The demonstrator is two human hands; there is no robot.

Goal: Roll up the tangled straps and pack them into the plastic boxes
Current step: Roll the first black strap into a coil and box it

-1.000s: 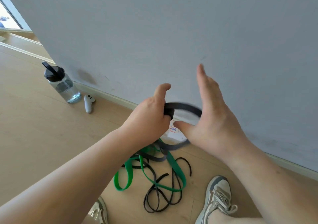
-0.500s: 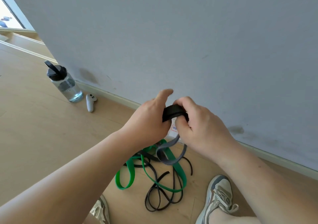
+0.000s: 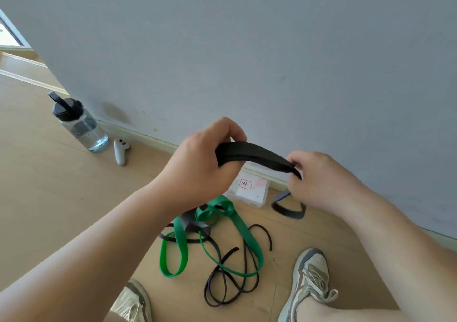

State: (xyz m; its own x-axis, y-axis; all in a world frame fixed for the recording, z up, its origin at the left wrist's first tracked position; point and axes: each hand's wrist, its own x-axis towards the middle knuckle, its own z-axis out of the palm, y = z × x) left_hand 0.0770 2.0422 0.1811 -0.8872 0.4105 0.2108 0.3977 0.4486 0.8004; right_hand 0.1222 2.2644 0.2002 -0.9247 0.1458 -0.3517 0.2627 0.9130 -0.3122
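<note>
Black strap [image 3: 254, 154] is held in the air before the wall, folded into several layers. Left hand [image 3: 200, 170] grips its left end, fingers curled round it. Green strap [image 3: 181, 242] and thin black strap [image 3: 230, 284] lie tangled on the floor below, unrolled. Plastic box [image 3: 249, 193] stands by the skirting. Right hand [image 3: 319, 180] pinches the right end, and a loose loop hangs beneath it. Assessment: the rolling step is in hand and packing has not begun. The next move calls for winding in the hanging loop while keeping the layers tight.
</note>
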